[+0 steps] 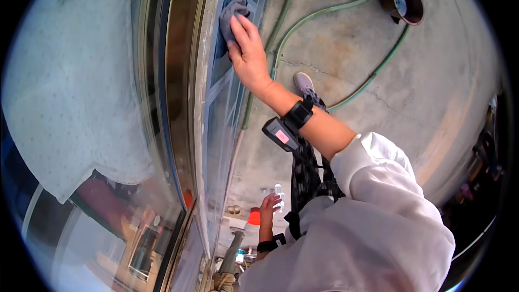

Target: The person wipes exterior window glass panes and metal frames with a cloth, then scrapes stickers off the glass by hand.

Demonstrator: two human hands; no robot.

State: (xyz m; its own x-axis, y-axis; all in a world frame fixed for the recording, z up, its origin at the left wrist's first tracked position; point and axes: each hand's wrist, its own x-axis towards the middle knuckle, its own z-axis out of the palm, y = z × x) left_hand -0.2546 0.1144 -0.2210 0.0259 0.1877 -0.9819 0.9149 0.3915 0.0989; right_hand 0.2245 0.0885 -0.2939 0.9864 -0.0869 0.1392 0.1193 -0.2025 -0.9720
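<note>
- Right hand (250, 58): holds grey cloth (233, 15), fingers closed on it, cloth against blue-framed panel (221, 91).
- Left hand (269, 209): fingers loosely spread, near small clear item (278, 190); can't tell if touching.
- Red item (254, 217): just beside left hand.
- Green hose (312, 16): on concrete floor (432, 70), near brown pot (413, 9).

2 hands (251, 65), 2 wrist straps (298, 115), 1 gry cloth (231, 16), 1 brn pot (388, 4).
</note>
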